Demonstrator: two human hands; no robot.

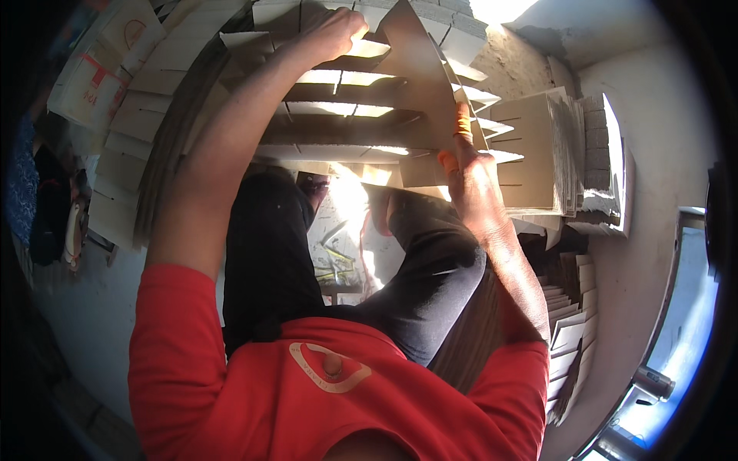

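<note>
In front of me several slotted cardboard strips point(350, 94) cross a long upright cardboard strip point(419, 73), forming a partition. Their ends poke out past its right side. My right hand point(470, 173) grips the near end of the long strip, an orange wrap point(462, 119) on one raised finger. At the far end, my left hand point(336, 36) is closed at the farthest crosswise strip point(365, 48). Its fingertips are partly hidden, but it appears to pinch that strip's edge.
A stack of slotted cardboard sheets point(530, 154) stands at right, with more cardboard pieces point(569, 338) below it. Finished-looking partitions point(138, 131) are piled at left beside a printed carton point(100, 69). Yellow-green scraps point(334, 265) lie on the floor between my legs.
</note>
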